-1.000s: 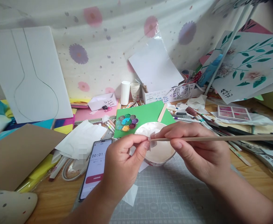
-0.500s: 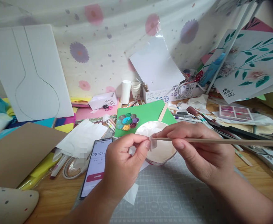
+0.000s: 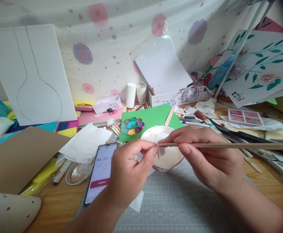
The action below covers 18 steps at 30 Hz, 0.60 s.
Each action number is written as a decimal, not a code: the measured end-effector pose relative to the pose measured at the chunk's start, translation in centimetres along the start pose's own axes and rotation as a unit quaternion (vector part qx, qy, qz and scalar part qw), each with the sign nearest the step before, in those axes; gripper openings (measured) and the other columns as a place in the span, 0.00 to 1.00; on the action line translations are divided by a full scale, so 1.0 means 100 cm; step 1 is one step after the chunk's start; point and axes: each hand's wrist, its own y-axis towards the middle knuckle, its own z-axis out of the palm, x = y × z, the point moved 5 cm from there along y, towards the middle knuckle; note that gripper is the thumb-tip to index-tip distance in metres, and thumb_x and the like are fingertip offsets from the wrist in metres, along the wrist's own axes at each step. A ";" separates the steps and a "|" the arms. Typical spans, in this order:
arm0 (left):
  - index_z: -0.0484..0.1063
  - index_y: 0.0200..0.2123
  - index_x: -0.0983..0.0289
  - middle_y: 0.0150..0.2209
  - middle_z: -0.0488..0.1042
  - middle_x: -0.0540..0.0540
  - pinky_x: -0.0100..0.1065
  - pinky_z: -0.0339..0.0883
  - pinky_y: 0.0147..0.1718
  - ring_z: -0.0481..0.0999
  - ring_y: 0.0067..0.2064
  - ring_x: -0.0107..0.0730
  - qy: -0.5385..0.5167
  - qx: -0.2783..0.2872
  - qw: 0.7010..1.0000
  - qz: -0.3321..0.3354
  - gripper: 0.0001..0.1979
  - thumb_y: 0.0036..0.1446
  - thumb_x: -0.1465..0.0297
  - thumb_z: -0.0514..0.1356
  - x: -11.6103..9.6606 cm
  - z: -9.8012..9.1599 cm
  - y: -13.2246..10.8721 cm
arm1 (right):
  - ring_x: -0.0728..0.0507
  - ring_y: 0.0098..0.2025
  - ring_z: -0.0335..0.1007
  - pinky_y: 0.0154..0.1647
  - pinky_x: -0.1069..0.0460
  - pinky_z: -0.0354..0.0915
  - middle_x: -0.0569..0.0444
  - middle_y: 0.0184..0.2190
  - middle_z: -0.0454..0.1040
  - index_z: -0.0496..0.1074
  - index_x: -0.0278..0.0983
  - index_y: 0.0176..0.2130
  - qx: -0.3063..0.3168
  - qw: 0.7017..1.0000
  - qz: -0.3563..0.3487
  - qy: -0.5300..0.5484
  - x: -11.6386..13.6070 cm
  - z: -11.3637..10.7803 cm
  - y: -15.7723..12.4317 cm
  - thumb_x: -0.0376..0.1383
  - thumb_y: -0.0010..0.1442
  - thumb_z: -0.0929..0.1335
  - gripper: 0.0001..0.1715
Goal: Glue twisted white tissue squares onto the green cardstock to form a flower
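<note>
My left hand point(image 3: 131, 168) is closed, thumb and forefinger pinching a small piece of thin white tissue paper point(image 3: 161, 152). In my right hand point(image 3: 208, 158) a long, thin wooden stick point(image 3: 253, 146) lies level, gripped between thumb and fingers. The tissue sits at the stick's left tip, where the fingers of both hands nearly meet. Below and behind them stands a white paper bowl point(image 3: 165, 169), its inside pale and partly hidden by my hands. White crumpled material point(image 3: 156, 133) shows at its back.
Around the bowl lie a grey cutting mat point(image 3: 170, 200), a phone with a running timer point(image 3: 99, 174), and green card point(image 3: 153, 116) with a paint palette point(image 3: 132, 125) and a flat wooden stick point(image 3: 169, 116). Scissors point(image 3: 280, 166) and pens are at right; papers point(image 3: 83, 142) at left.
Both hands stay close to where they were. The tissue and my left fingertips have shifted slightly right along the stick's tip.
</note>
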 end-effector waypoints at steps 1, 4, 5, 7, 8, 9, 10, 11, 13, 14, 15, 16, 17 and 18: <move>0.78 0.29 0.62 0.25 0.80 0.44 0.21 0.68 0.25 0.75 0.26 0.21 -0.006 0.003 1.000 -0.005 0.07 0.59 0.76 0.61 0.001 0.000 0.000 | 0.46 0.38 0.79 0.43 0.52 0.76 0.53 0.34 0.81 0.75 0.37 0.41 -0.004 1.000 0.001 0.002 -0.001 0.000 -0.001 0.24 0.63 0.68 0.11; 0.78 0.30 0.62 0.26 0.80 0.45 0.21 0.67 0.25 0.75 0.26 0.22 -0.019 0.012 1.000 -0.022 0.07 0.59 0.75 0.61 0.004 0.000 0.001 | 0.47 0.39 0.79 0.45 0.53 0.75 0.53 0.35 0.81 0.75 0.37 0.41 -0.007 1.000 0.003 0.007 -0.002 -0.001 -0.003 0.24 0.63 0.68 0.10; 0.78 0.30 0.62 0.26 0.80 0.45 0.22 0.67 0.25 0.75 0.26 0.22 -0.021 0.013 0.999 -0.023 0.07 0.59 0.75 0.62 0.004 0.000 0.001 | 0.47 0.40 0.79 0.45 0.53 0.75 0.54 0.36 0.81 0.75 0.37 0.41 -0.006 1.000 0.004 0.009 -0.002 -0.001 -0.003 0.24 0.64 0.69 0.10; 0.78 0.29 0.62 0.26 0.79 0.45 0.21 0.66 0.24 0.74 0.26 0.21 -0.020 0.015 0.999 -0.020 0.07 0.59 0.75 0.62 0.005 0.001 0.001 | 0.47 0.40 0.79 0.45 0.53 0.75 0.54 0.36 0.81 0.75 0.37 0.41 -0.005 1.000 0.008 0.014 -0.002 -0.001 -0.003 0.24 0.64 0.69 0.10; 0.78 0.29 0.62 0.26 0.79 0.45 0.21 0.66 0.24 0.74 0.26 0.21 -0.019 0.015 1.000 -0.018 0.07 0.59 0.75 0.62 0.004 0.001 0.001 | 0.48 0.40 0.79 0.44 0.53 0.75 0.54 0.36 0.81 0.75 0.37 0.41 -0.004 1.000 0.009 0.015 -0.002 -0.001 -0.003 0.24 0.64 0.69 0.10; 0.77 0.29 0.62 0.25 0.79 0.45 0.21 0.66 0.24 0.74 0.26 0.21 -0.018 0.015 1.000 -0.014 0.08 0.59 0.76 0.61 0.003 0.001 0.001 | 0.47 0.39 0.79 0.44 0.53 0.75 0.54 0.35 0.81 0.75 0.37 0.41 -0.003 1.000 0.008 0.015 -0.001 0.000 -0.003 0.24 0.64 0.68 0.10; 0.77 0.29 0.62 0.25 0.79 0.45 0.21 0.66 0.24 0.74 0.26 0.21 -0.016 0.014 1.000 -0.010 0.08 0.59 0.76 0.61 0.003 0.001 0.001 | 0.47 0.39 0.79 0.44 0.53 0.75 0.53 0.35 0.81 0.75 0.37 0.41 -0.002 1.000 0.007 0.013 0.000 0.000 -0.003 0.24 0.63 0.68 0.10; 0.77 0.28 0.63 0.25 0.78 0.45 0.21 0.66 0.24 0.74 0.25 0.21 -0.014 0.015 1.000 -0.006 0.08 0.59 0.76 0.61 0.002 0.001 0.001 | 0.47 0.39 0.79 0.44 0.52 0.75 0.53 0.34 0.80 0.75 0.37 0.41 0.000 1.000 0.006 0.011 0.000 0.000 -0.002 0.24 0.63 0.68 0.10; 0.77 0.28 0.63 0.24 0.77 0.45 0.22 0.66 0.25 0.73 0.25 0.21 -0.010 0.014 1.000 0.002 0.08 0.59 0.76 0.61 0.000 0.001 0.001 | 0.46 0.39 0.80 0.43 0.51 0.76 0.53 0.34 0.80 0.76 0.38 0.41 0.006 1.000 0.002 0.005 0.001 0.001 -0.001 0.24 0.63 0.68 0.11; 0.76 0.28 0.63 0.24 0.77 0.45 0.22 0.67 0.25 0.73 0.25 0.21 -0.007 0.015 1.000 0.005 0.08 0.59 0.77 0.61 0.000 0.001 0.001 | 0.45 0.39 0.80 0.42 0.51 0.76 0.52 0.34 0.80 0.76 0.38 0.42 0.009 1.000 0.001 0.001 0.001 0.001 -0.001 0.24 0.63 0.68 0.11; 0.76 0.28 0.63 0.24 0.77 0.45 0.22 0.67 0.26 0.74 0.25 0.21 -0.004 0.015 1.000 0.008 0.08 0.59 0.77 0.61 -0.001 0.001 0.001 | 0.45 0.39 0.80 0.42 0.51 0.76 0.52 0.34 0.80 0.76 0.38 0.42 0.012 1.000 -0.001 -0.003 0.002 0.001 0.000 0.24 0.63 0.68 0.11; 0.76 0.28 0.64 0.24 0.78 0.45 0.22 0.67 0.26 0.74 0.25 0.21 -0.001 0.015 1.000 0.010 0.08 0.59 0.77 0.61 -0.001 0.001 0.001 | 0.45 0.39 0.80 0.42 0.51 0.76 0.51 0.35 0.81 0.76 0.37 0.41 0.015 1.000 -0.003 -0.008 0.002 0.001 0.000 0.24 0.63 0.68 0.11; 0.77 0.28 0.64 0.25 0.78 0.46 0.22 0.68 0.27 0.74 0.26 0.22 0.002 0.014 1.000 0.011 0.08 0.59 0.76 0.61 -0.001 0.001 0.001 | 0.45 0.40 0.80 0.42 0.51 0.76 0.51 0.35 0.81 0.76 0.37 0.41 0.017 1.000 -0.007 -0.014 0.002 0.001 0.001 0.24 0.63 0.68 0.10; 0.77 0.29 0.64 0.25 0.78 0.46 0.22 0.68 0.27 0.74 0.26 0.22 0.003 0.014 1.000 0.011 0.07 0.59 0.76 0.61 -0.001 0.000 0.001 | 0.45 0.40 0.80 0.42 0.52 0.76 0.50 0.35 0.81 0.76 0.36 0.41 0.019 1.000 -0.012 -0.021 0.002 0.001 0.001 0.24 0.63 0.68 0.10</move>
